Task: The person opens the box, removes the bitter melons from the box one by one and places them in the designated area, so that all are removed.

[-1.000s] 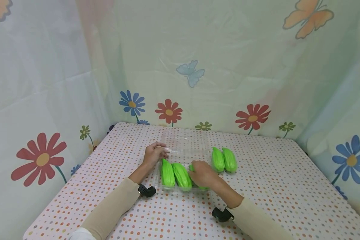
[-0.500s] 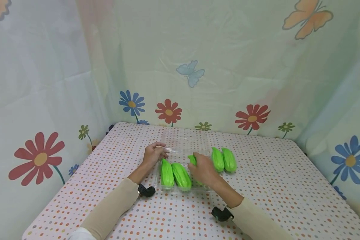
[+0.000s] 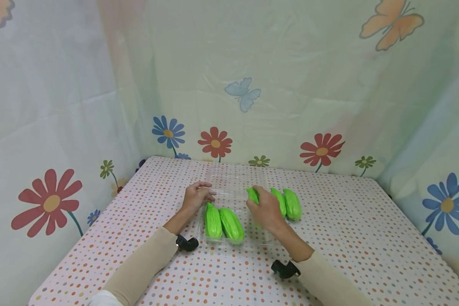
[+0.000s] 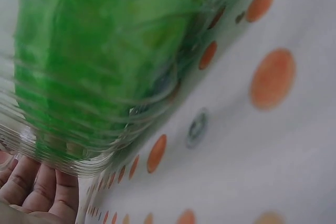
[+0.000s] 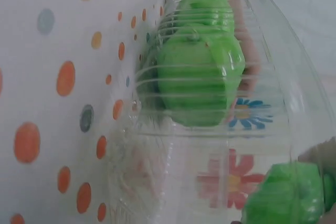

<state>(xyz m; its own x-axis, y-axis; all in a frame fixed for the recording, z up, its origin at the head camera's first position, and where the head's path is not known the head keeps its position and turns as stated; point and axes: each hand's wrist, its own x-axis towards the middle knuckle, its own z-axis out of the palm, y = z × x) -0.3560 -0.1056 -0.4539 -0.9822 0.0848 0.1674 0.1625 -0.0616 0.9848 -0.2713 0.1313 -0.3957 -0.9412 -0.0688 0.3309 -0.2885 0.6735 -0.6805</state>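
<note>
A clear plastic clamshell box (image 3: pixel 260 243) lies in the middle of the table with its lid folded back. Two bright green ridged gourds (image 3: pixel 213 222) lie side by side in its left half. My left hand (image 3: pixel 194 199) grips the box's back left corner; in the left wrist view its fingers (image 4: pixel 42 187) touch the clear wall. Over the right part of the box, my right hand (image 3: pixel 266 209) holds another green gourd (image 3: pixel 252 194), whose lower part the hand hides. That gourd (image 5: pixel 286 195) appears raised above the box floor in the right wrist view.
Just right of the box, two more green gourds (image 3: pixel 293 205) lie on the dotted tablecloth (image 3: pixel 340 229). The see-through lid (image 3: pixel 233 176) extends toward the back. Flowered curtains (image 3: pixel 275 106) stand behind the table and at both sides.
My right hand has lifted its gourd from the box's right part and moved back and to the right. My left hand and the two gourds in the box stay put.
</note>
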